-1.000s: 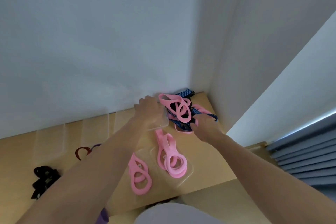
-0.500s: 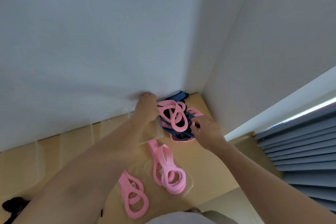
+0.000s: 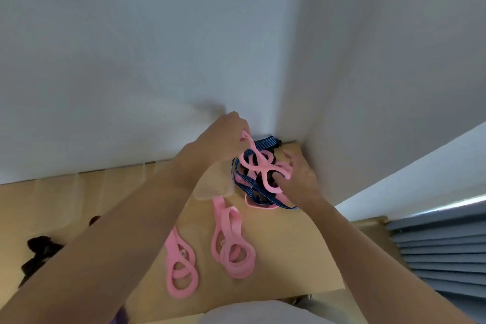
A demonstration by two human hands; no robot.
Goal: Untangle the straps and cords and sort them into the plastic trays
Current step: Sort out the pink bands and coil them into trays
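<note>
A tangle of pink and dark blue straps lies in the table's far right corner. My left hand pinches the top end of a pink strap and holds it lifted above the tangle. My right hand rests on the right of the tangle, fingers hooked into the same pink strap's loops. A clear plastic tray sits under my left wrist. Two coiled pink straps lie nearer me, one in a clear tray, the other to its left.
The wooden table meets white walls at the back and right. Clear trays line the back wall. A black cord bundle lies at the left. Blue-grey blinds hang off the right edge.
My left hand has risen toward the wall, pulling the pink strap up out of the tangle. My right hand has moved onto the strap's loops from the lower right.
</note>
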